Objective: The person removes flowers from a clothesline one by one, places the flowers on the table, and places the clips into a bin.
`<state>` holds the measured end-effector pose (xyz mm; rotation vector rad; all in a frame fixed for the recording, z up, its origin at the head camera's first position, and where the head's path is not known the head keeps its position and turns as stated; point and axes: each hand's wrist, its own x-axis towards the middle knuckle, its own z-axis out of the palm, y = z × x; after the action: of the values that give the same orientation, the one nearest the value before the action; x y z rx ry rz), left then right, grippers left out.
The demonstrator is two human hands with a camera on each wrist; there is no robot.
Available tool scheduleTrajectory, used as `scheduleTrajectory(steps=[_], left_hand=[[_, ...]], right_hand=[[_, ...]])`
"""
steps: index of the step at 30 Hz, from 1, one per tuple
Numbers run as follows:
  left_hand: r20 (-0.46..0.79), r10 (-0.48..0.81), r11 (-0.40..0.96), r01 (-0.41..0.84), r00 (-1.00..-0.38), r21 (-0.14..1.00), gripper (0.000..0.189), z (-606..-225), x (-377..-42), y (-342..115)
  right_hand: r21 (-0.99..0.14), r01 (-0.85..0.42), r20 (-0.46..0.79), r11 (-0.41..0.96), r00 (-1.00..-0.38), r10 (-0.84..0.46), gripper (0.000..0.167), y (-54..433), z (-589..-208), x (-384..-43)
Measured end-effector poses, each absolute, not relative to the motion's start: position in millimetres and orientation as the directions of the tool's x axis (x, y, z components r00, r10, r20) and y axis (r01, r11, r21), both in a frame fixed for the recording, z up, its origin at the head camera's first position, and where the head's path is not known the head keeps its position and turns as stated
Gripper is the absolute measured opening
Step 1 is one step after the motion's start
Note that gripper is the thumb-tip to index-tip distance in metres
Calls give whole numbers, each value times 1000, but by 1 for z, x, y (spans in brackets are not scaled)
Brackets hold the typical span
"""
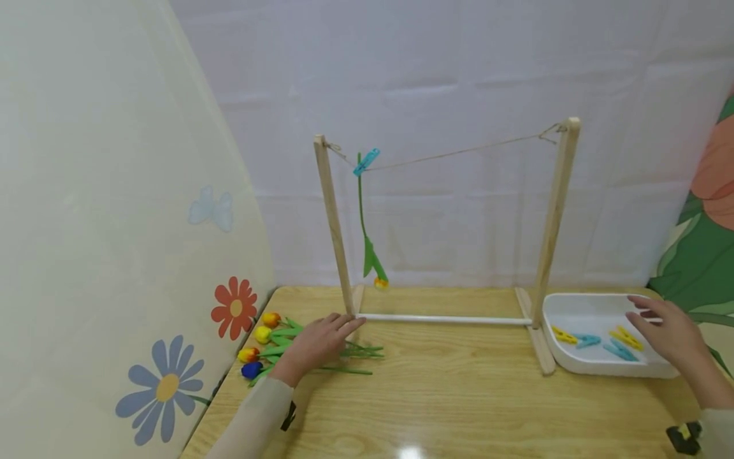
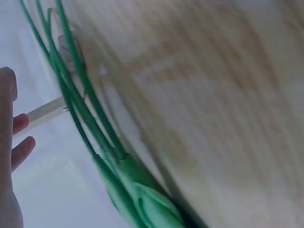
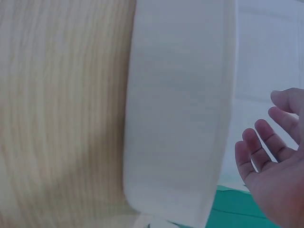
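Several artificial tulips, with orange, yellow and blue heads, lie at the table's left. My left hand is over their stems, fingers extended and nothing gripped. In the left wrist view, green stems run beside the left hand. Loosely bent and holding nothing, my right hand is above the right side of a white plastic basket. Yellow clothespins and blue clothespins lie inside it. The right wrist view has the right hand beyond the basket wall, fingers spread.
A wooden frame with a left post, a right post and a white bottom bar stands at the back. From its string, a blue clothespin holds one tulip head down. A flower-printed panel borders the left.
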<state>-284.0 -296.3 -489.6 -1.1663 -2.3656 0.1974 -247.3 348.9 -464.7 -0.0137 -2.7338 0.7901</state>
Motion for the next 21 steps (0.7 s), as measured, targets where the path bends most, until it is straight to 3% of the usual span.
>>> scheduleTrajectory(steps=[11, 21], left_hand=[[445, 729, 664, 696, -520, -273, 64, -474, -288, -281], [538, 716, 646, 715, -445, -268, 53, -450, -285, -268]], right_hand=[[-555, -151, 316, 818, -948, 39, 52, 326, -443, -253], [-577, -246, 358, 779, -933, -29, 50, 315, -424, -252]])
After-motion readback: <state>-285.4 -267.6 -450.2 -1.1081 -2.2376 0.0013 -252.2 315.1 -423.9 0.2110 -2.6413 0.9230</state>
